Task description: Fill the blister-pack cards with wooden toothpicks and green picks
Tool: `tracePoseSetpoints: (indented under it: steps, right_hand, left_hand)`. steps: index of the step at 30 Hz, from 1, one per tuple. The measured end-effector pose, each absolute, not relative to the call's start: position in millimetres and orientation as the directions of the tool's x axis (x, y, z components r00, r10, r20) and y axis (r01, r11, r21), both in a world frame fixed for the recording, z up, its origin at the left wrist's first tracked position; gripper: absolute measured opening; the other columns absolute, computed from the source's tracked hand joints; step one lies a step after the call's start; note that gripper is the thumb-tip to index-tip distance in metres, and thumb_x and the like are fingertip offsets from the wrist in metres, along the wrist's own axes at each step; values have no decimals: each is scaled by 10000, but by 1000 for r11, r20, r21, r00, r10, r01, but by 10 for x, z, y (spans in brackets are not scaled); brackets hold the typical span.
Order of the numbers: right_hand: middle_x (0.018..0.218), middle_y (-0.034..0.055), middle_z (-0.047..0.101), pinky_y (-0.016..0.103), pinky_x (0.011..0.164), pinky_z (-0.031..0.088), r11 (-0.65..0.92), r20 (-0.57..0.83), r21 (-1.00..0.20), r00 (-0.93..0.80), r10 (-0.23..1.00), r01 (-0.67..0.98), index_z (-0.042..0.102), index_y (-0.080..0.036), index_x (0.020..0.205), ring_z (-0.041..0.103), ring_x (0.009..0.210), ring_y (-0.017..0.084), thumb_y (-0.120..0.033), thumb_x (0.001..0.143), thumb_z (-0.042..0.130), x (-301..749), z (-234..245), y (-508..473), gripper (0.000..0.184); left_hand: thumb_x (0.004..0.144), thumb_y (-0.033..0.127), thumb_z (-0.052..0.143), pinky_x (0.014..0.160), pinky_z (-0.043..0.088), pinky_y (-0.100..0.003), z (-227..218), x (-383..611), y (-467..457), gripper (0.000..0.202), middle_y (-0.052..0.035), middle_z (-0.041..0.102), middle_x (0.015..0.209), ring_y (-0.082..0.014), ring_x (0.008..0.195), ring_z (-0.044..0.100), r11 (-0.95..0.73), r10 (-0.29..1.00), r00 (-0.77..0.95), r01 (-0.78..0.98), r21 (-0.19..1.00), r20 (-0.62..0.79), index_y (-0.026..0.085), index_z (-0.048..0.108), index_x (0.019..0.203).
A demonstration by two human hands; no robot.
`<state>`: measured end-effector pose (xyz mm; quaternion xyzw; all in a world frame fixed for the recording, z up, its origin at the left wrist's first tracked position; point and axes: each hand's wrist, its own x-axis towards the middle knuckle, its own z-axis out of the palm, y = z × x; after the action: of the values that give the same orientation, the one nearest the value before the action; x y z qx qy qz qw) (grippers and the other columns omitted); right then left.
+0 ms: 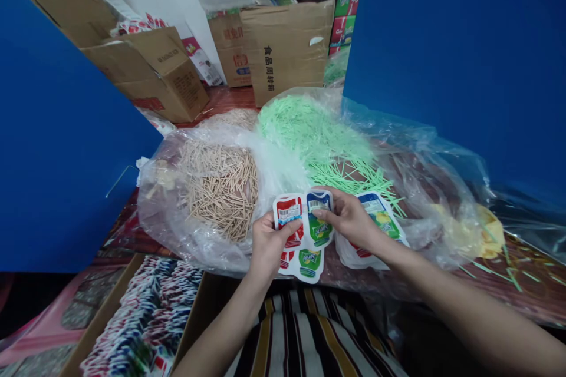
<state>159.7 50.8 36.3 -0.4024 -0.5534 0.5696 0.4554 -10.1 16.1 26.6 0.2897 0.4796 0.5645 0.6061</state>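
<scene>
Lower left, your open cardboard box (102,321) is crammed with rows of packets (145,312). Next, a clear bag (152,212) full of tan sticks (225,188). Your left hand (267,241) and right hand (354,221) both pinch the red-and-green drink-label packs (317,234) over the tabletop's (530,283) near edge. Rightward, another clear bag (415,135) holds green sticks (349,177).

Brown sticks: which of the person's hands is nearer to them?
Left: the left hand is close beside the brown sticks; the right hand is farther off, near the green sticks.

White-edged red and green packets (320,230), held, overlap a similar pair (310,265) below
</scene>
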Motion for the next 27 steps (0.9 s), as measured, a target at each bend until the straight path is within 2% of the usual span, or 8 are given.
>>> tracePoseSetpoints:
  steps: [3, 6, 9, 15, 18, 21, 24, 27]
  right_hand:
    - [921, 32, 700, 293, 678, 553, 1, 31, -992, -231, 972, -128, 577, -181, 1064, 663, 773, 165, -282, 673, 762, 1624, 395, 500, 445]
    - [830, 17, 705, 308, 660, 563, -48, -6, -983, -228, 974, -178, 583, -175, 971, 670, 715, 167, -280, 625, 794, 1667, 384, 463, 419]
    - [823, 6, 700, 312, 695, 562, -63, -13, -984, -283, 959, -167, 572, -175, 957, 671, 743, 169, -278, 617, 801, 1728, 337, 370, 423]
    - [995, 35, 665, 299, 769, 542, -5, 5, -999, -208, 978, -49, 512, -198, 1107, 649, 875, 178, -267, 678, 768, 1906, 286, 95, 504]
    - [1105, 67, 627, 312, 807, 531, 20, 22, -1000, -127, 992, -18, 434, -223, 1244, 629, 961, 199, -296, 708, 745, 2003, 329, -19, 624]
    - [1166, 93, 597, 322, 781, 535, 43, 43, -999, -71, 997, 1, 336, -244, 1344, 630, 964, 212, -332, 741, 709, 2144, 387, -61, 714]
    - [1114, 96, 616, 316, 716, 533, 109, 109, -982, -6, 994, 155, 266, -236, 1396, 644, 880, 209, -370, 763, 675, 2367, 378, -4, 766]
    - [962, 81, 649, 322, 667, 511, 120, 154, -837, 21, 988, 535, 276, -190, 1415, 638, 758, 210, -401, 773, 646, 2609, 269, 97, 770]
  left_hand:
    - [594, 266, 811, 602, 553, -300, 249, -123, 172, 339, -66, 745, 771, -178, 615, 676, 240, 962, -20, -404, 883, -271, 113, 677, 865]
    - [603, 265, 804, 628, 558, -326, 223, -137, 171, 361, -83, 745, 774, -192, 621, 683, 323, 943, 63, -403, 856, -326, 102, 672, 897]
    - [587, 251, 809, 643, 563, -344, 196, -94, 139, 355, -79, 745, 763, -202, 623, 687, 342, 935, 60, -415, 843, -350, 102, 671, 877]
    - [571, 222, 815, 692, 558, -345, 168, 105, 30, 333, -67, 746, 812, -197, 673, 689, 364, 930, 122, -419, 832, -345, 119, 667, 852]
    - [568, 202, 816, 702, 546, -335, 183, 233, -2, 349, -57, 742, 817, -195, 693, 682, 366, 930, 185, -417, 832, -316, 131, 666, 875]
    - [635, 254, 776, 726, 527, -325, 214, 369, 4, 306, -58, 731, 822, -191, 730, 672, 363, 925, 256, -375, 853, -281, 132, 670, 895]
    - [683, 314, 729, 688, 504, -291, 207, 426, 43, 317, -44, 704, 788, -166, 694, 644, 291, 928, 297, -209, 934, -223, 136, 659, 935]
    - [736, 333, 669, 633, 464, -270, 125, 302, 88, 267, -17, 657, 717, -149, 629, 598, 89, 976, 184, 155, 984, -118, 157, 637, 933]
